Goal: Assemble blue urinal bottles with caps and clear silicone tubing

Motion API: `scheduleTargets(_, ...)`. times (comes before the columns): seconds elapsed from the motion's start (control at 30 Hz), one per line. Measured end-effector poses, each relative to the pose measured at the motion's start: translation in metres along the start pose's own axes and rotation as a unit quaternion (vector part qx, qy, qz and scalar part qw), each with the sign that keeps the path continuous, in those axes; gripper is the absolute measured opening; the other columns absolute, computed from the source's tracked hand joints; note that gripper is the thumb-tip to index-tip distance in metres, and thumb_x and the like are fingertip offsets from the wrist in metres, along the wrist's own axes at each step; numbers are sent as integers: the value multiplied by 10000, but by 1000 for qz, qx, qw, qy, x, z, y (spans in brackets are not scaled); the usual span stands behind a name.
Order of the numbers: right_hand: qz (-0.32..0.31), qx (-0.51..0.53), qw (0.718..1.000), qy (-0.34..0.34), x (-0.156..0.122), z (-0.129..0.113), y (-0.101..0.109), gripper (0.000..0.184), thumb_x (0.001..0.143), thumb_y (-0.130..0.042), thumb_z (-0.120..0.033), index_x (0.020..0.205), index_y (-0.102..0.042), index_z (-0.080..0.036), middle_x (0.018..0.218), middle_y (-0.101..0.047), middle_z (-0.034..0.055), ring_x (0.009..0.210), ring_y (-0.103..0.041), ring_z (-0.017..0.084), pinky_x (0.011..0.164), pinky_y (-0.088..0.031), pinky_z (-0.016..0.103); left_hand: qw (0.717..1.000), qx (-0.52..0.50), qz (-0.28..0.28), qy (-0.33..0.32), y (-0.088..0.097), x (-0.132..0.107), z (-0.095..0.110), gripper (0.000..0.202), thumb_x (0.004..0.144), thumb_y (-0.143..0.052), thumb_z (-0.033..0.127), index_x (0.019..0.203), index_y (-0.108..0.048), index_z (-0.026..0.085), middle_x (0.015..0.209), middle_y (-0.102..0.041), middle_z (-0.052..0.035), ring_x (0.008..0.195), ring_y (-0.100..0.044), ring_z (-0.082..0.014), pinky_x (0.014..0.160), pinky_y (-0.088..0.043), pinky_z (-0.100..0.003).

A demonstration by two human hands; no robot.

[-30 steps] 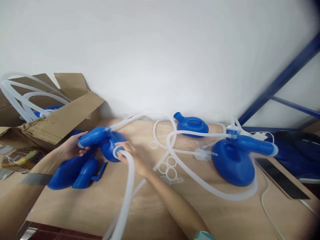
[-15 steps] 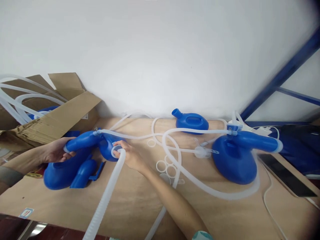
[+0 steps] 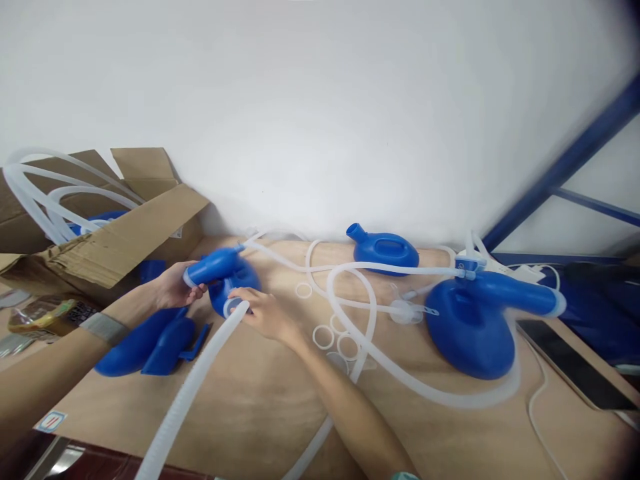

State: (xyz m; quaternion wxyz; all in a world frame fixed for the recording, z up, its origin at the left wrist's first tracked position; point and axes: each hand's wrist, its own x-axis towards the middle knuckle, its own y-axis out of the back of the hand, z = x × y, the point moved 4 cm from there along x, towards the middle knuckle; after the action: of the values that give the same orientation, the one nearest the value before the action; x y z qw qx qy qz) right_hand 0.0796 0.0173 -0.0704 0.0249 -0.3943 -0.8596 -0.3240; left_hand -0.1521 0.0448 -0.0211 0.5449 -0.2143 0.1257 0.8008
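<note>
My left hand is closed around the pale-rimmed end of a blue curved spout piece. A thin translucent tube runs from that piece's far end. The spout piece is held in front of a blue bottle and partly covers it. At the bottle's mouth, my right hand grips a whitish cap with its fingers. A ribbed translucent hose leads from there down past the table's front edge. Whether the cap is seated on the mouth, I cannot tell.
More blue parts lie below my left hand. An open cardboard box holds coiled tubes. Several white rings, a small blue bottle, a large blue bottle with a spout and a phone are on the table.
My left hand has carried the blue spout piece to the right, closer to the bottle and my right hand. My right hand keeps its grip at the bottle's mouth.
</note>
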Motion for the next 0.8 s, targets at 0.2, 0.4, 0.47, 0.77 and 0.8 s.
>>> scheduleTargets(0.2, 28, -6, 999, -26, 2, 1, 0, 357, 1036, -678, -302, 1385, -627, -355, 1483, -676, -17, 1308, -683, 227, 1072, -527, 349, 997, -48, -23, 48, -8, -20, -31, 853, 996, -252, 781, 1080, -713, 68, 890, -747, -196, 887, -733, -341, 715, -637, -453)
scheduleTargets(0.4, 29, 5, 999, -19, 2, -2, -6, 432, 1050, -660, -341, 1473, -573, -353, 1538, -636, 11, 1360, -654, 250, 1104, -534, 394, 976, 36, 10, -216, 0, -23, -95, 914, 789, -826, 577, 1563, -443, 275, 1334, -710, -93, 1248, -678, -297, 970, -611, -399)
scheduleTargets(0.47, -3, 19, 1000, -8, -1, -4, -3, 560, 1030, -692, -370, 1558, -502, -367, 1618, -561, 17, 1456, -578, 253, 1189, -479, 413, 961, 73, 31, -266, -4, -17, -113, 1264, 718, -910, 470, 1700, -123, 352, 1464, -646, -101, 1329, -649, -308, 1042, -588, -438)
scheduleTargets(0.77, -156, 12, 985, -78, -69, -17, 64, 806, 999, -695, -541, 1691, -316, -375, 1793, -258, 59, 1609, -363, 303, 1312, -310, 461, 937, 102, -1, -334, -38, 28, -108, 1248, 863, -757, 419, 1703, 156, 282, 1527, -604, -150, 1524, -483, -340, 1262, -384, -562)
scheduleTargets(0.8, -144, -11, 985, -89, -84, -16, 75, 711, 1015, -684, -514, 1652, -419, -340, 1709, -435, 85, 1539, -472, 301, 1278, -369, 456, 935, 107, -17, -337, -40, 32, -103, 1226, 866, -743, 430, 1711, 129, 267, 1518, -612, -150, 1529, -473, -342, 1269, -371, -562)
